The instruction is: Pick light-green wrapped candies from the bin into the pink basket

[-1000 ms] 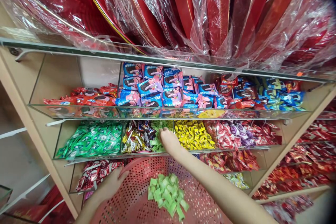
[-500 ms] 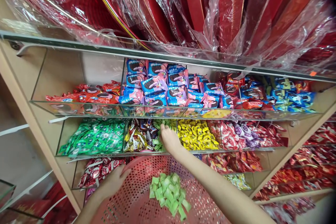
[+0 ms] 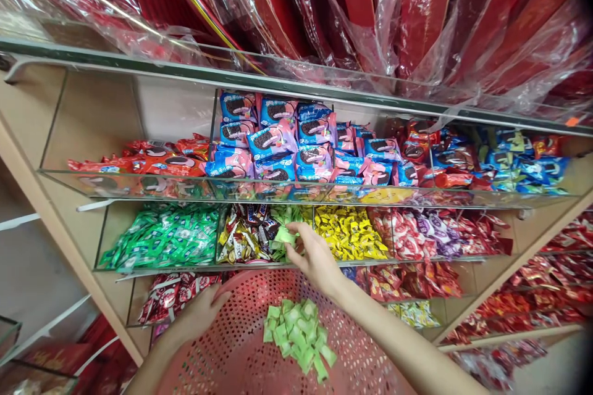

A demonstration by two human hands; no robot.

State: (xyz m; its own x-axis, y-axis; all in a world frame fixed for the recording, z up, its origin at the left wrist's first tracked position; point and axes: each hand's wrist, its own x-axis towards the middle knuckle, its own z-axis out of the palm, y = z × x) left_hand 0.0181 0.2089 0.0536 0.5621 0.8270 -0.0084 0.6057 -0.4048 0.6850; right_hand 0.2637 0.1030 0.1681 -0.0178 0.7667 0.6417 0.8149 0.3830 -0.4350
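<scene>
A pile of light green wrapped candies (image 3: pixel 299 333) lies in a pink perforated basket (image 3: pixel 241 302). My left hand (image 3: pixel 204 308) grips the basket's left rim, its fingers partly hidden. Above the basket's far rim, my right hand (image 3: pixel 315 256) holds a green candy (image 3: pixel 284 236) at its fingertips, in front of the middle shelf. More green candies (image 3: pixel 287 215) lie in the compartment behind it. Brown and gold wrapped candies (image 3: pixel 248 231) are to the left of that hand, and yellow candies (image 3: pixel 349 231) to its right.
A glass-fronted shelf (image 3: pixel 222 190) above holds blue and pink cookie packs (image 3: pixel 275 139) and red packs (image 3: pixel 162 157). Dark green packets (image 3: pixel 162 237) fill the middle shelf's left. Red plastic-wrapped items (image 3: pixel 361 6) stand on top. A wooden side panel (image 3: pixel 60 228) slants at left.
My right hand has drawn back a little from the compartment, rightward and down, and a green candy now shows at its fingertips. My left hand remains on the rim. The view has shifted slightly.
</scene>
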